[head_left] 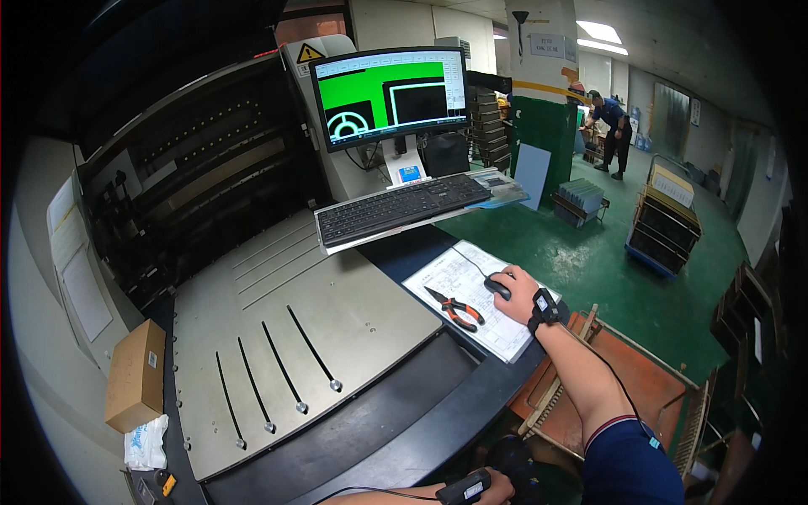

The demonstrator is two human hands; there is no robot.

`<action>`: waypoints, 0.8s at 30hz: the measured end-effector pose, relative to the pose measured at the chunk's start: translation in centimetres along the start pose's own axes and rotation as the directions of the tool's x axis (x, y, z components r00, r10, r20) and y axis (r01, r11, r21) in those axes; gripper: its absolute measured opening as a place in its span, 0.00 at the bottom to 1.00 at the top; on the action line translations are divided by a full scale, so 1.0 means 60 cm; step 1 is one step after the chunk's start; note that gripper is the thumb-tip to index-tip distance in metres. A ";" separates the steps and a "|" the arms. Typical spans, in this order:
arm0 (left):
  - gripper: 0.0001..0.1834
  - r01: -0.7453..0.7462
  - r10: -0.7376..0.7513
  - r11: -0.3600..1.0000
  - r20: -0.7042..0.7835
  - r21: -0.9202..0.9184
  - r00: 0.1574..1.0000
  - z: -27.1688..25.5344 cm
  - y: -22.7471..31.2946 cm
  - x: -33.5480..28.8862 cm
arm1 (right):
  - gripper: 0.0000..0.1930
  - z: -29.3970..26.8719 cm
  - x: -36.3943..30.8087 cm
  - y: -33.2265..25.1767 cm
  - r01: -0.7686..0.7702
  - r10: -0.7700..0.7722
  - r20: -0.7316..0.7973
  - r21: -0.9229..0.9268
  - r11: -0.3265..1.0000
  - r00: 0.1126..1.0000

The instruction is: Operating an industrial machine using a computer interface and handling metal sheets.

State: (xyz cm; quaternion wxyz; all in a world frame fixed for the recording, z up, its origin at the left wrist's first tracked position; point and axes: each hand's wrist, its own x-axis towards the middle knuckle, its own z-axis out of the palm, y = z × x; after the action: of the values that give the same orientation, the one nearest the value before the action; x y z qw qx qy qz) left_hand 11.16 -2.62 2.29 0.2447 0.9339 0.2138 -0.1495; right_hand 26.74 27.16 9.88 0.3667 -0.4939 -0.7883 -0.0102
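The right hand (pixel 518 296) lies palm down over a small black computer mouse (pixel 497 286), fingers gently bent around it, so the mouse sits beneath the fingers at the hand's left side. The mouse rests near the right edge of a white printed paper sheet (pixel 507 338), which lies on the right end of a dark blue bench (pixel 404 442). The right forearm reaches up and leftward from the lower right, the elbow bent outside the bench's right edge; a black strapped device (pixel 545 310) circles the wrist.

On the same sheet, left of the hand and apart from it, lie pliers with black jaws and orange-and-black handles (pixel 455 309), their handles pointing toward the sheet's lower edge.

The left hand (pixel 498 486) is low at the picture's bottom edge, in front of the bench, its forearm nearly level. Its fingers are partly cut off, so I cannot tell whether it holds anything.
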 end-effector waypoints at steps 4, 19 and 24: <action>0.12 -0.109 0.107 0.994 -0.069 -0.027 0.992 -0.005 -0.009 -0.005 | 0.18 0.002 -0.001 0.004 0.004 -0.004 -0.008 -0.005 1.000 1.000; 0.12 -0.073 0.074 0.997 -0.060 0.020 0.995 0.000 -0.004 -0.002 | 0.18 0.010 0.000 0.006 -0.006 0.005 -0.027 -0.050 0.999 1.000; 0.13 0.001 -0.001 1.000 -0.004 0.019 1.000 0.012 -0.004 0.000 | 0.18 0.017 0.003 0.002 -0.009 0.008 -0.018 -0.069 0.998 1.000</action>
State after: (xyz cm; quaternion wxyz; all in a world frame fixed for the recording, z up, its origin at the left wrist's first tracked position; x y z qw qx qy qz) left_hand 10.91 -2.83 1.62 0.2350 0.9365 0.2132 -0.1495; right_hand 26.24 27.74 9.20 0.3563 -0.5095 -0.7822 -0.0400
